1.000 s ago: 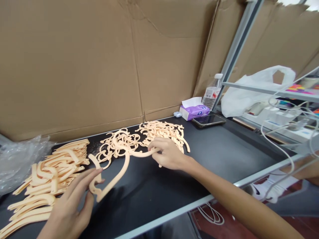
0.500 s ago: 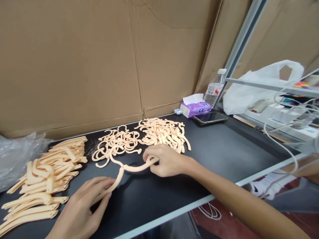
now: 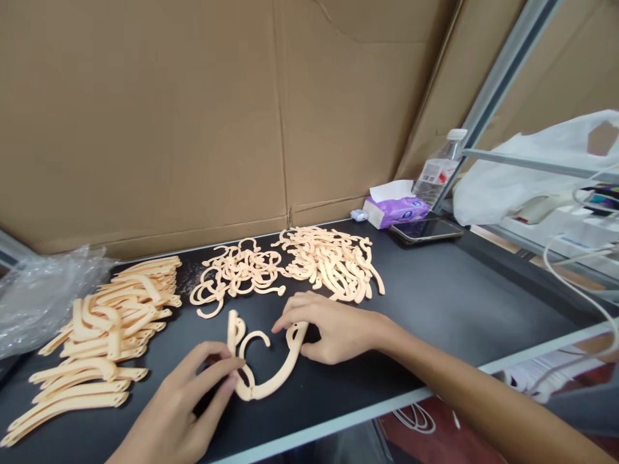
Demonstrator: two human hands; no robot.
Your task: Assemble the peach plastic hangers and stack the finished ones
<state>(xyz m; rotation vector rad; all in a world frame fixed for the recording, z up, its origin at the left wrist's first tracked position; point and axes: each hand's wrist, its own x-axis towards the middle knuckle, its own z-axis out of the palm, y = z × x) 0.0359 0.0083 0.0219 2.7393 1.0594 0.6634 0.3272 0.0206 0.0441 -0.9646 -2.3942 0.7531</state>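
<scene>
A cream plastic folding clothes hanger [image 3: 278, 385], with two arms and a curved hook joined at a pivot, is between my hands low over the dark tabletop. My left hand [image 3: 186, 396] pinches its left arm, which points upward close to the hook. The fingers of my right hand [image 3: 329, 325] grip the far end of the right arm, partly covering it. The hook [image 3: 255, 335] lies between the two arms. Behind my hands are a heap of loose hooks [image 3: 244, 270] and a heap of smaller curved pieces [image 3: 333, 261].
Stacked hanger arms [image 3: 123, 316] lie at the left beside clear plastic wrap [image 3: 51, 296]. Toward the back right are a purple tissue pack [image 3: 396, 211], a phone [image 3: 425, 230] and a bottle [image 3: 440, 171]. A metal shelf post [image 3: 507, 71] rises at the right; cardboard [image 3: 145, 116] stands behind.
The hanger's arms have swung from spread out to folded upward, with the hook now between them. Both hands have kept their hold. The view has shifted slightly left.
</scene>
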